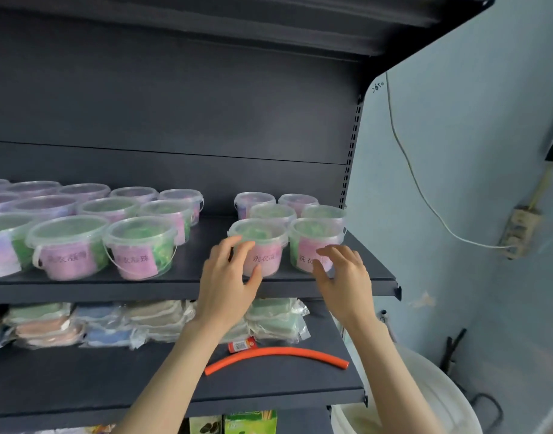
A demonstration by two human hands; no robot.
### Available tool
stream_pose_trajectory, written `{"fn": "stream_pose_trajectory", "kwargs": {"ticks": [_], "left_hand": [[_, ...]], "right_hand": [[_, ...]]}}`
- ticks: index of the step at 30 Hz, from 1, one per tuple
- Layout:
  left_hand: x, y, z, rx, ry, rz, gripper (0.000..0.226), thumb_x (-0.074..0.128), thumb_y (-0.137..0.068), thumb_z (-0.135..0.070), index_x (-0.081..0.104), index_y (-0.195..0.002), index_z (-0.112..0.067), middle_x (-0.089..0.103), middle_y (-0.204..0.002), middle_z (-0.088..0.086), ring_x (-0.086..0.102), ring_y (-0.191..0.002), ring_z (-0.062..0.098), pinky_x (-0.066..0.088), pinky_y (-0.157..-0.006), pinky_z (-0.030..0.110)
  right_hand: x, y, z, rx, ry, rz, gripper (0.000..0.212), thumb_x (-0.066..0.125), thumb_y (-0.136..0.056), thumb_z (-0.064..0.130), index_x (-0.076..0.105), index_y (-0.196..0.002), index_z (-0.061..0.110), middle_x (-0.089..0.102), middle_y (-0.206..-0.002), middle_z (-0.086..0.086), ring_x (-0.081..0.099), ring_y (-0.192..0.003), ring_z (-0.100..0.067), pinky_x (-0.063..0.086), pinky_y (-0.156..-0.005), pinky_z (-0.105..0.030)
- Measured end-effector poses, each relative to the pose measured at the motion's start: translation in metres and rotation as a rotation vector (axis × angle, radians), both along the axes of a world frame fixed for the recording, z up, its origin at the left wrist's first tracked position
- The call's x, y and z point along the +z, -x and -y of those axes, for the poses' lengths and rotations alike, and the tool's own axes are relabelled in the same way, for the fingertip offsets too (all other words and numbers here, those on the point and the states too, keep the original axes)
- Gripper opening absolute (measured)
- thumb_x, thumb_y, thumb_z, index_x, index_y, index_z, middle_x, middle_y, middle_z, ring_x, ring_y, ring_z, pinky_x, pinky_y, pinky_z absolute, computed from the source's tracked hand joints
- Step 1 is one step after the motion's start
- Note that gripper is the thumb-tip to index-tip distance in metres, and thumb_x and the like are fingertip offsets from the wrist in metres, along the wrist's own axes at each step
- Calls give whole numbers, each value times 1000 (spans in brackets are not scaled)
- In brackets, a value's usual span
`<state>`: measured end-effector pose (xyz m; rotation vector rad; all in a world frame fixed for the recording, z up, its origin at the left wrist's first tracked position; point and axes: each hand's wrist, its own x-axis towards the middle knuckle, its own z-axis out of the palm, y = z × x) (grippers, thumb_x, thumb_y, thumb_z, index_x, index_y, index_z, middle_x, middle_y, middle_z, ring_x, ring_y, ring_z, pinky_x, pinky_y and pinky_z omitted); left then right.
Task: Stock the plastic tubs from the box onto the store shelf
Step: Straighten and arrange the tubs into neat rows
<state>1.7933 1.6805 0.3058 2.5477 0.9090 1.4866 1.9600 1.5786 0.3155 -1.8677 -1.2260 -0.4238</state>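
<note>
Six plastic tubs with clear lids and pink labels stand in two columns at the right end of the dark store shelf. A larger block of the same tubs fills the left part, and a bare strip of shelf separates the two groups. Stocking looks well advanced, though the box is out of view, so how many tubs remain cannot be told. The left hand has its fingers spread and lightly bent at the left side of the front left tub, thumb lying across its label. Whether it grips or merely touches cannot be told. The right hand hovers in front of the front right tub, fingers spread and loose, holding nothing. Both front tubs sit near the shelf edge. On the lower shelf lie plastic-wrapped packets, a small red packet and a curved orange tube. A white bin stands at the lower right, and a pale cable runs down the wall to a power strip. Nothing blocks the bare strip.
</note>
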Motion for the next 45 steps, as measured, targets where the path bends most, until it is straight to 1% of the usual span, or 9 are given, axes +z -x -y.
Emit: {"fn": "stream_pose_trajectory", "kwargs": {"ticks": [7, 12, 16, 19, 22, 28, 33, 37, 45], "left_hand": [[-17, -37, -39, 11, 80, 48, 59, 77, -74, -30, 52, -124, -11, 26, -148, 17, 25, -136, 35, 34, -101, 46], [-31, -35, -53, -5, 77, 180, 67, 79, -69, -28, 42, -123, -13, 22, -148, 18, 27, -135, 33, 32, -98, 31], [-43, -20, -60, 12, 35, 323, 84, 76, -71, -27, 27, -137, -12, 19, -147, 16, 19, -141, 24, 20, -110, 15], [-52, -16, -55, 91, 76, 376, 100, 77, -68, -35, 18, -142, -3, 20, -146, 18, 21, -140, 27, 30, -112, 35], [-58, -18, -50, 310, 130, 313, 107, 82, -61, -46, 25, -138, 2, 44, -132, 21, 45, -122, 36, 34, -104, 55], [-58, -13, -48, 475, 274, 270, 91, 78, -65, -51, 39, -130, -1, 62, -115, 13, 55, -111, 31, 9, -113, 47], [-55, 8, -49, 480, 277, 201, 81, 74, -68, -53, 47, -127, -4, 64, -111, 11, 55, -107, 30, 21, -107, 44], [-54, 20, -52, 452, 257, 189, 76, 74, -70, -50, 50, -124, -3, 65, -107, 12, 56, -103, 32, 31, -96, 42], [-52, 32, -60, 440, 270, 127, 76, 70, -68, -58, 51, -118, -4, 65, -104, 11, 55, -103, 30, 30, -95, 41]], "right_hand": [[-12, -34, -38, 33, 28, -33, 51, 69, -83, 23, 51, -131, 18, 23, -154, -10, 17, -140, -30, 30, -110, -43], [-29, -20, -60, 108, -172, -161, 55, 77, -75, 24, 45, -120, 18, 16, -154, -9, 32, -134, -31, 43, -96, -43], [-37, -3, -71, 146, -256, -165, 71, 80, -69, 18, 34, -122, 27, 23, -148, -14, 33, -130, -32, 42, -97, -51], [-40, 3, -75, 169, -228, -273, 101, 84, -66, 29, 20, -143, 16, 20, -150, -13, 23, -139, -27, 30, -111, -47], [-40, 8, -75, 125, -89, -310, 124, 83, -65, 40, -2, -150, 13, 20, -156, -7, 26, -140, -26, 24, -114, -44], [-41, 16, -78, 68, -46, -333, 118, 81, -64, 45, 6, -149, 10, 44, -142, -5, 43, -127, -30, 26, -109, -47], [-48, 33, -83, 22, -72, -330, 107, 77, -67, 49, 19, -146, 7, 43, -140, -6, 40, -129, -25, 14, -111, -36], [-46, 39, -90, -30, -27, -360, 106, 76, -66, 52, 21, -144, 7, 43, -141, -9, 38, -130, -29, 10, -114, -40], [-42, 47, -99, -88, 35, -391, 115, 73, -57, 60, 16, -145, 12, 40, -142, -5, 36, -128, -27, 6, -114, -40]]}}
